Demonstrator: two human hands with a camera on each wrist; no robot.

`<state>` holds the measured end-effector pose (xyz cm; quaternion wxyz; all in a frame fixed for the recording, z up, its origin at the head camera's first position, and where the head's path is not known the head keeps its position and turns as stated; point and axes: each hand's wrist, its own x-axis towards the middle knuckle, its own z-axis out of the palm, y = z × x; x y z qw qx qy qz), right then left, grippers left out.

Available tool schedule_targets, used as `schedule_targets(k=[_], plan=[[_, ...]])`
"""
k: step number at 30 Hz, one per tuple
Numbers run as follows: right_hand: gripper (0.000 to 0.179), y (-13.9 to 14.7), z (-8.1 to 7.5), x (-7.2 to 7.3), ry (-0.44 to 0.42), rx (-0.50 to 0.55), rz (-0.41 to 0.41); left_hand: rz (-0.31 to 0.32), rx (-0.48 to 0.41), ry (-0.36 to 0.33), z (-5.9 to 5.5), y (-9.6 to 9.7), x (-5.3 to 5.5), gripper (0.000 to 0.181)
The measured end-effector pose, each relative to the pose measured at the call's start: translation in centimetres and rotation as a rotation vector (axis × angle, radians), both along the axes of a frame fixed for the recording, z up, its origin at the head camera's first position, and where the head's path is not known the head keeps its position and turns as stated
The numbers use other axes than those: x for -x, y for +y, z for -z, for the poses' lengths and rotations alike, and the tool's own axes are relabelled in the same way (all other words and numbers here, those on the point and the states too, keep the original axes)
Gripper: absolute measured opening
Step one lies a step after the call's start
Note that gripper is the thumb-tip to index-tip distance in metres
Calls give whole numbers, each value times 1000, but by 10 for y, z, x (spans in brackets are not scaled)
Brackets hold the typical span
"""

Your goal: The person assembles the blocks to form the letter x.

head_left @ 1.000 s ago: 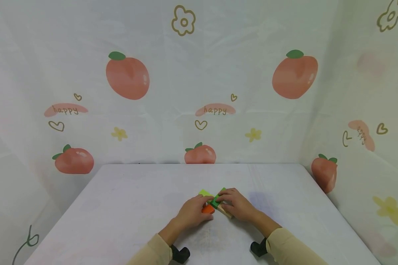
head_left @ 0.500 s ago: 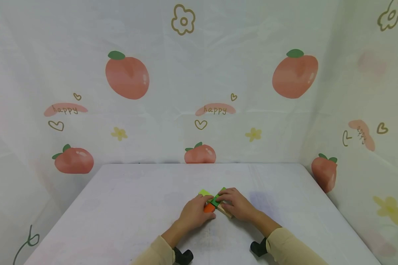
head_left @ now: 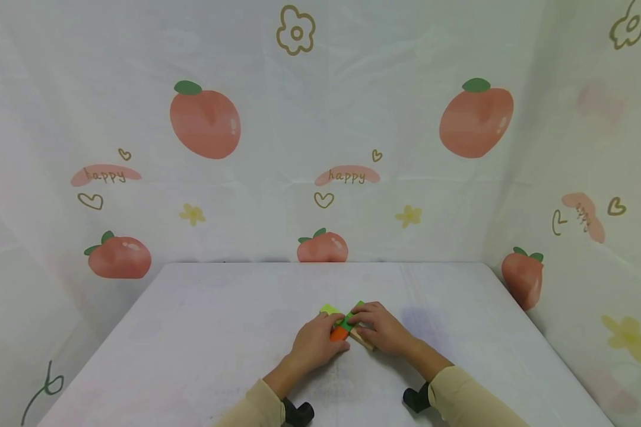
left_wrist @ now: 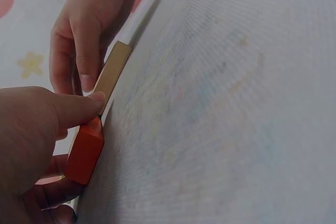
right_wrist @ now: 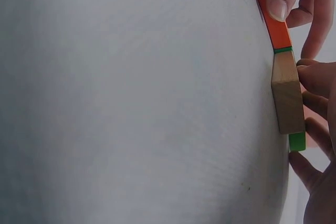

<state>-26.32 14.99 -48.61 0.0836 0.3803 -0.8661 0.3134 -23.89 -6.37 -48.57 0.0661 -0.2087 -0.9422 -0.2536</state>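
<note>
My left hand [head_left: 314, 341] grips an orange block [left_wrist: 85, 153] between thumb and fingers. The thumb lies over its near end in the left wrist view. The orange block's end meets a green block [head_left: 347, 325] in the head view. My right hand [head_left: 383, 330] holds the green block with curled fingers, one fingertip at its far end. Its thumb rests on a plain wooden block [right_wrist: 289, 100], which lies alongside the green one. Behind the left fingers a yellow-green block [head_left: 328, 309] shows, partly covered. Together the blocks form a slanted cross shape.
The blocks lie on a white table [head_left: 213, 332] with faint stains. Its far edge runs along a white curtain [head_left: 267, 118] printed with fruit and flowers. Black wrist mounts [head_left: 416, 398] sit under both sleeves, close above the tabletop.
The left hand has slid slightly right and away from me, pushing the orange block up against the green block. The right hand and the other blocks stay put.
</note>
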Motion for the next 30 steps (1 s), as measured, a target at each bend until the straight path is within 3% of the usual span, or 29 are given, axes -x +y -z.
schedule_targets(k=[13, 22, 27, 30], plan=[[22, -1, -2, 0, -34, -16, 17, -7, -5, -4, -2, 1, -1, 55], [21, -2, -3, 0, -34, -19, 16, -23, -12, 177, -1, -6, 5, 47], [20, -2, -5, 0, -31, -36, 15, -13, 39, 187, -4, -12, 11, 37], [20, -3, -6, 0, -41, -46, 22, 32, 78, 169, -6, -16, 14, 34]])
